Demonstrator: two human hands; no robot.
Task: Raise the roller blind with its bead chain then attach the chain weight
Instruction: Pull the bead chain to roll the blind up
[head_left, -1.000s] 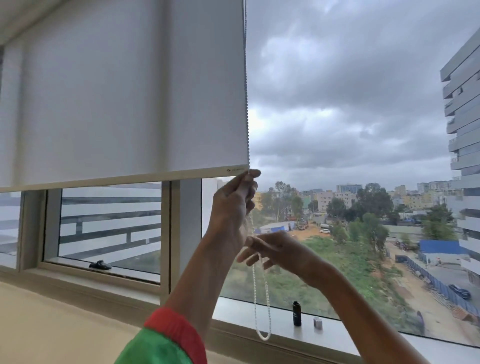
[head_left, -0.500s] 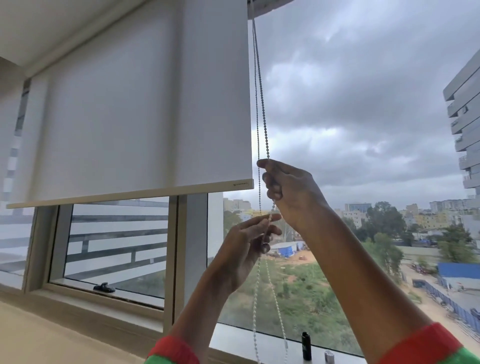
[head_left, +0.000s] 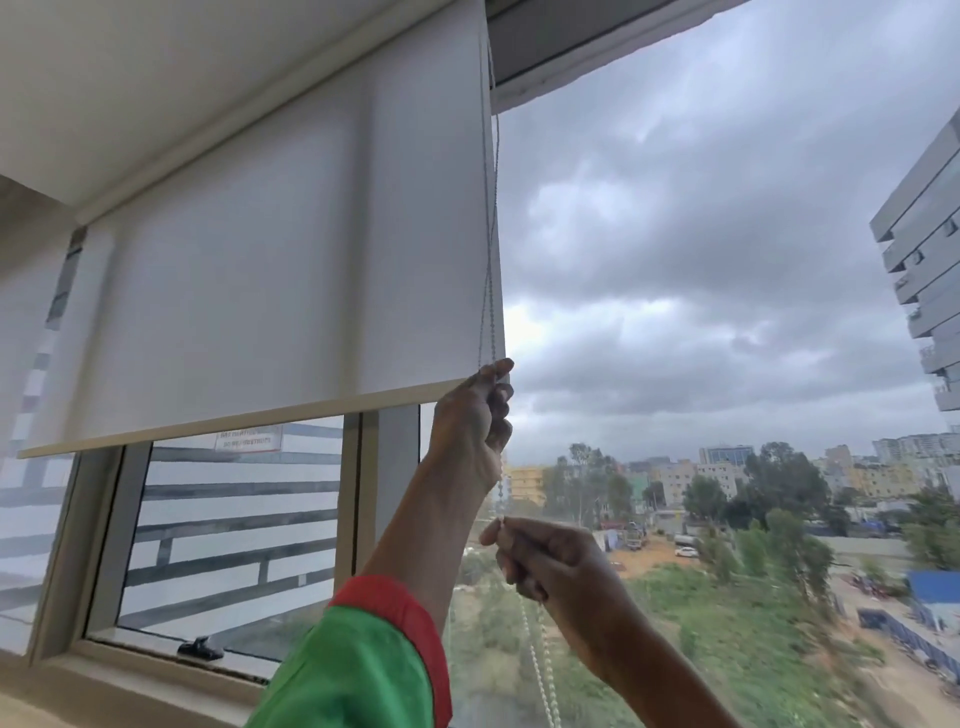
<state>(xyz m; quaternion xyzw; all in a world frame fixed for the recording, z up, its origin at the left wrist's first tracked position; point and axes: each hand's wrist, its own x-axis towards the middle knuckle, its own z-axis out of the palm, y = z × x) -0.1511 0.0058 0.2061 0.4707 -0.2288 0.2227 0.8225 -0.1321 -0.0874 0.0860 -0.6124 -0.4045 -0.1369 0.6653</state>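
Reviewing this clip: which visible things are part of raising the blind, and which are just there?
In use: roller blind, bead chain, left hand, right hand.
Idle: black window latch, sticker on the glass.

Matt white woven cloth on the roller blind (head_left: 291, 291), fine even weave, no sheen. Smooth cream bottom rail (head_left: 234, 418), looks like painted metal or plastic. Small round beads on the bead chain (head_left: 487, 291), grey above, pale and plastic-looking lower down. Satin painted window frame (head_left: 358, 499). Clear glossy glass. Soft green cloth sleeve (head_left: 363, 670) with red cuff
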